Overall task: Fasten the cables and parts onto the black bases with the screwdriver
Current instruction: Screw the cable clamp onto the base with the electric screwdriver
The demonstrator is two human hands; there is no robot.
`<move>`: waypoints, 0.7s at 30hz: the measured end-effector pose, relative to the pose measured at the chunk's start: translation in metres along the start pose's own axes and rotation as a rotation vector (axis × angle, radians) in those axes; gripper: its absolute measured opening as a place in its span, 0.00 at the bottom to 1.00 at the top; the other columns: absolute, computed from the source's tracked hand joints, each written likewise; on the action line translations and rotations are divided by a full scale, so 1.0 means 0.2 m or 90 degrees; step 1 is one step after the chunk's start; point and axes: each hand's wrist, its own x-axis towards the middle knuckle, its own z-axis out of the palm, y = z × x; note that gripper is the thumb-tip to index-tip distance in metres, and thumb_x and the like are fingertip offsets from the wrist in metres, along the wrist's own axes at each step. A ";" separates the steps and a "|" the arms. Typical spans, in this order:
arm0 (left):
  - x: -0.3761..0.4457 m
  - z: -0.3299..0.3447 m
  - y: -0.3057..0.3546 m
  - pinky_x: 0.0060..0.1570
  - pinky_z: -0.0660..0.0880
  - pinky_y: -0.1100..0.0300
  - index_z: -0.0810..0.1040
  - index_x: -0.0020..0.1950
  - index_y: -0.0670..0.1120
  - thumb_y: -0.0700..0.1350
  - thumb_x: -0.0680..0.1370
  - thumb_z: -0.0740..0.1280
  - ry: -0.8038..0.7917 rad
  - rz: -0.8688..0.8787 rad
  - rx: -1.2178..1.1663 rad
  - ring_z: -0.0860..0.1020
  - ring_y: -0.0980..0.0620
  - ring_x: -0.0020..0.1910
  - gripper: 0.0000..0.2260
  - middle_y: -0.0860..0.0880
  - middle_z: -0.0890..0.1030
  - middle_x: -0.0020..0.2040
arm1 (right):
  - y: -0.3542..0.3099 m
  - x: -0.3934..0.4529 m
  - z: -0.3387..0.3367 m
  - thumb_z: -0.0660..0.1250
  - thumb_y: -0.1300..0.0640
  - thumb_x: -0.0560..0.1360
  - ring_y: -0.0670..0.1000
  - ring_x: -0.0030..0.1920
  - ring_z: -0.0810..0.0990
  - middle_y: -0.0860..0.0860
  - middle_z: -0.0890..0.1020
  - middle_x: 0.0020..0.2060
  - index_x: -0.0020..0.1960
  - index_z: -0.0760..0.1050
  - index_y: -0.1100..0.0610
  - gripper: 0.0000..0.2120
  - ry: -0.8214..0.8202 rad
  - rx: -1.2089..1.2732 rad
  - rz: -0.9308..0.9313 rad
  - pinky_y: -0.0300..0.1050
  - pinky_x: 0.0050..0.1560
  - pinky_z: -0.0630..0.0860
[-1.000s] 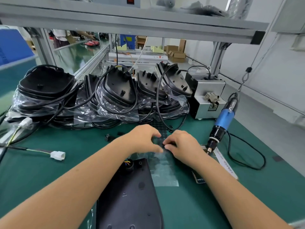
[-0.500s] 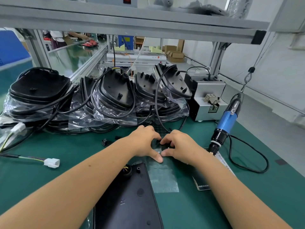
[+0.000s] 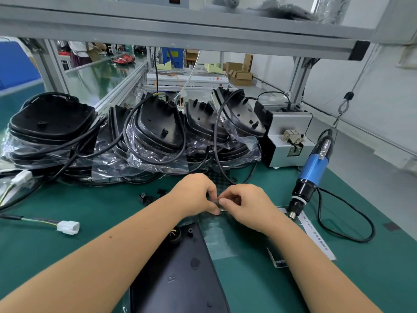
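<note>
A black base (image 3: 180, 279) marked "R" lies flat on the green mat near me, with coloured wires at its round port. Just beyond it my left hand (image 3: 195, 194) and my right hand (image 3: 244, 205) meet fingertip to fingertip, both pinching the top edge of a clear plastic bag (image 3: 217, 239) that lies on the mat. What the bag holds is hidden by my fingers. The blue electric screwdriver (image 3: 312, 171) hangs on a cord to the right, tip down beside my right hand, untouched.
Several black bases in plastic wrap with black cables (image 3: 140, 136) are piled along the back. A grey screw feeder box (image 3: 286, 141) stands at back right. Small black clips (image 3: 146, 197) lie left of my hands. A white connector (image 3: 67, 227) lies at left. Paper labels (image 3: 316, 240) lie at right.
My hands have drawn closer together and curled; the fingertips that pressed flat on the bag now pinch its top edge. The view has shifted slightly.
</note>
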 end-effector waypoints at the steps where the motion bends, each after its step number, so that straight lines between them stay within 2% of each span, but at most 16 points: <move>1: 0.00 0.00 0.00 0.48 0.74 0.59 0.84 0.42 0.51 0.52 0.66 0.79 0.002 -0.003 0.001 0.77 0.53 0.48 0.10 0.53 0.80 0.46 | 0.00 0.01 0.00 0.68 0.51 0.76 0.43 0.42 0.76 0.41 0.80 0.39 0.49 0.82 0.47 0.05 -0.003 -0.002 0.005 0.40 0.45 0.74; 7: 0.01 0.00 0.01 0.48 0.75 0.59 0.83 0.42 0.50 0.52 0.66 0.79 -0.004 -0.014 -0.002 0.78 0.52 0.49 0.10 0.52 0.81 0.47 | -0.03 0.01 -0.01 0.69 0.53 0.75 0.46 0.44 0.76 0.43 0.78 0.43 0.45 0.78 0.45 0.02 0.017 -0.044 -0.004 0.43 0.47 0.74; 13: 0.00 -0.01 0.01 0.48 0.75 0.58 0.80 0.38 0.52 0.52 0.66 0.79 -0.012 -0.019 -0.005 0.78 0.51 0.48 0.09 0.51 0.81 0.47 | -0.05 0.01 -0.01 0.68 0.53 0.74 0.44 0.43 0.73 0.42 0.76 0.41 0.41 0.73 0.43 0.07 0.027 -0.054 -0.005 0.40 0.42 0.69; 18: -0.01 -0.01 0.01 0.48 0.75 0.58 0.82 0.40 0.52 0.52 0.66 0.79 -0.018 -0.024 -0.012 0.78 0.51 0.49 0.09 0.51 0.81 0.47 | -0.05 -0.01 -0.01 0.68 0.51 0.73 0.42 0.44 0.72 0.40 0.74 0.39 0.42 0.73 0.42 0.05 0.050 -0.093 -0.018 0.39 0.39 0.65; 21: -0.01 -0.01 0.02 0.50 0.76 0.57 0.83 0.42 0.51 0.52 0.67 0.78 -0.020 -0.028 -0.014 0.78 0.51 0.50 0.10 0.51 0.81 0.48 | -0.05 -0.03 -0.01 0.68 0.50 0.74 0.44 0.46 0.76 0.41 0.79 0.42 0.45 0.76 0.44 0.02 0.067 -0.120 -0.029 0.40 0.40 0.66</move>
